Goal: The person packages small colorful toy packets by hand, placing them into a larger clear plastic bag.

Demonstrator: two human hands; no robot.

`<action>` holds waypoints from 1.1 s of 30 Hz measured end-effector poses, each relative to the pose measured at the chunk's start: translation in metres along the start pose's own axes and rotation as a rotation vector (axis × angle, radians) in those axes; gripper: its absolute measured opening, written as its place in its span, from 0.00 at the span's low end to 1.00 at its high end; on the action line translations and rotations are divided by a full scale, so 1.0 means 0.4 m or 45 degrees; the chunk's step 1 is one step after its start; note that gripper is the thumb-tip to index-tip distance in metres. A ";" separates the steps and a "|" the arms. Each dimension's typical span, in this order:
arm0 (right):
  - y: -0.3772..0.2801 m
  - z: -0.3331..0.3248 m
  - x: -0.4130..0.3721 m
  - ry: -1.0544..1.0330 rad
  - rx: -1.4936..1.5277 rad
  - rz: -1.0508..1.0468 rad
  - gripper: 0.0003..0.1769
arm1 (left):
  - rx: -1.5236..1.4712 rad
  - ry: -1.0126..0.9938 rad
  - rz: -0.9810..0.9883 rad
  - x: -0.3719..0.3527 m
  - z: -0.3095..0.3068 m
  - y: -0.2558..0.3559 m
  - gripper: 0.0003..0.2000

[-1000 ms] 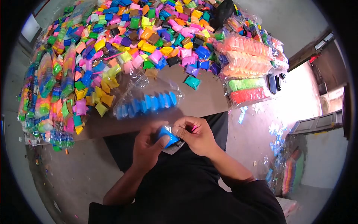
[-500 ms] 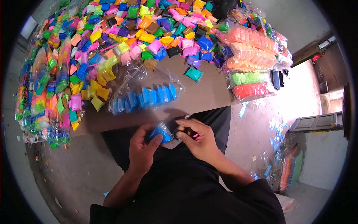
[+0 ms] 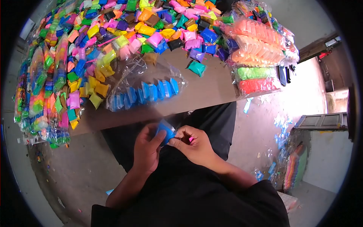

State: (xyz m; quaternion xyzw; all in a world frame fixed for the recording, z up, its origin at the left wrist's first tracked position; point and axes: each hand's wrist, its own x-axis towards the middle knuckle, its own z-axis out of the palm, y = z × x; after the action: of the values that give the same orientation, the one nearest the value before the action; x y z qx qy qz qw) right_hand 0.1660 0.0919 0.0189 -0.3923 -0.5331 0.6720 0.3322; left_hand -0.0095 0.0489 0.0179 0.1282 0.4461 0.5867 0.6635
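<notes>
My left hand (image 3: 147,148) is closed around a small blue packet (image 3: 167,132) in clear wrapping, thumb pressed on its face. My right hand (image 3: 196,145) pinches the packet's right edge between thumb and fingers. A small pink object (image 3: 191,139) shows inside the curled fingers of that hand, mostly hidden. Both hands are over my lap, just below the table edge. Beyond them on the table, a clear plastic bag (image 3: 130,81) lies with a row of similar blue packets (image 3: 151,91) in it.
A large heap of many-coloured packets (image 3: 147,28) covers the back of the table (image 3: 211,89). Filled clear bags (image 3: 49,83) are stacked at the left. Bags of peach, green and red packets (image 3: 257,49) stand at the right. Blue scraps (image 3: 280,136) litter the floor.
My right hand has come in to the left, and its fingertips now meet the packet's edge. The packet has turned more upright in my left hand.
</notes>
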 end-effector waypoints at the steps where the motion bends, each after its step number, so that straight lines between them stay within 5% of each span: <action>1: -0.001 -0.002 0.003 0.022 -0.119 -0.057 0.04 | 0.084 0.031 0.019 0.002 0.002 -0.008 0.12; 6: -0.002 -0.023 0.011 -0.008 -0.307 -0.121 0.05 | 0.235 -0.094 -0.216 0.011 -0.026 -0.013 0.12; 12: 0.015 -0.061 0.011 0.142 -0.267 -0.216 0.05 | -0.071 -0.052 -0.327 0.012 -0.014 -0.017 0.16; 15: 0.043 -0.072 0.004 0.095 -0.572 0.005 0.03 | -0.147 -0.035 -0.391 0.010 -0.008 -0.012 0.18; 18: 0.066 -0.036 0.006 0.208 -0.425 -0.252 0.10 | -0.171 -0.079 -0.461 0.006 -0.020 -0.015 0.19; 22: -0.038 -0.024 -0.022 0.162 -0.581 0.074 0.23 | -0.104 -0.175 -0.409 0.004 -0.012 -0.013 0.22; 27: -0.013 -0.054 -0.026 -0.088 -0.747 -0.200 0.14 | -0.125 -0.142 -0.414 0.000 -0.003 -0.016 0.24; 33: -0.030 -0.009 -0.026 0.085 -0.661 -0.476 0.10 | -0.137 -0.184 -0.375 -0.010 -0.018 -0.037 0.19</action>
State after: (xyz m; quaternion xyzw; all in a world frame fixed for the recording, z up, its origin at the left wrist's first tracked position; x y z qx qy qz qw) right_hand 0.1745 0.0870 0.0322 -0.3810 -0.7384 0.4277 0.3560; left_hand -0.0047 0.0386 0.0054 0.0677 0.3793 0.4955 0.7784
